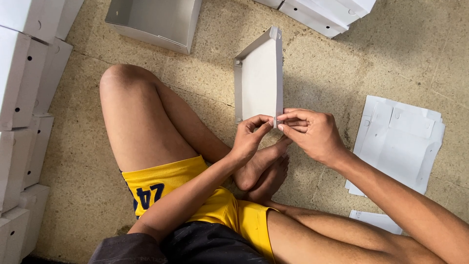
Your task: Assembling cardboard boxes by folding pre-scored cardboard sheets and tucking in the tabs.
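Observation:
A half-folded white cardboard box (pixel 260 78) with raised side walls is held up in front of me, above my crossed legs. My left hand (pixel 250 138) pinches its near corner from the left with thumb and fingers. Opposite it, my right hand (pixel 312 134) grips the same near corner from the right, fingers pressed on the folded flap. Both hands meet at that corner. I am sitting on the floor.
An open finished box (pixel 155 22) lies on the floor ahead. Stacked white boxes (pixel 24 98) line the left side, and more boxes (pixel 325 12) sit at the top right. A pile of flat cardboard blanks (pixel 398 142) lies on the floor to the right.

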